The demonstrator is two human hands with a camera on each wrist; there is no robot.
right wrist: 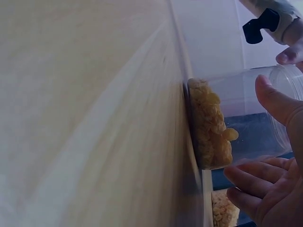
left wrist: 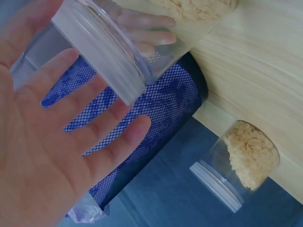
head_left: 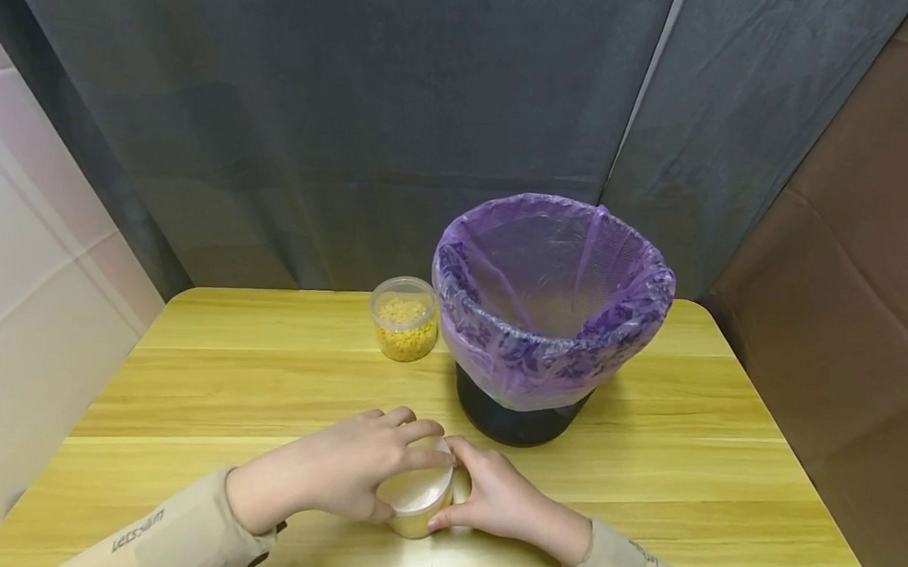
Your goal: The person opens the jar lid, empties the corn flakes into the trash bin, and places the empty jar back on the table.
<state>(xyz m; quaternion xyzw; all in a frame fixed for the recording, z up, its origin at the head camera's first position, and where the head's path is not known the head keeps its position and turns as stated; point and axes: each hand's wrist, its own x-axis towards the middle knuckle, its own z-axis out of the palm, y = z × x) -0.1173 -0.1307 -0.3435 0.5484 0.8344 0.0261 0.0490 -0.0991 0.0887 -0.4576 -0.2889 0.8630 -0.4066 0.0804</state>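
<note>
A clear plastic jar [head_left: 413, 527] stands upright near the table's front, with pale yellow flakes [right wrist: 208, 132] in its lower part. A whitish, see-through lid [head_left: 424, 491] covers its top. From above, my left hand [head_left: 348, 466] grips the lid's rim, thumb on the near side and fingers on the far side. My right hand [head_left: 499, 495] holds the jar's right side between thumb and fingers, just under the lid. In the right wrist view, the right thumb [right wrist: 272, 97] lies against the clear wall, above the flakes.
Behind the hands, a second lidded jar [head_left: 406, 331] of yellow flakes stands on the wooden table [head_left: 277, 365]. Right of it is a dark mesh bin [head_left: 519, 423] lined with a purple bag [head_left: 493, 340]. A grey curtain [head_left: 344, 137] hangs along the table's back edge.
</note>
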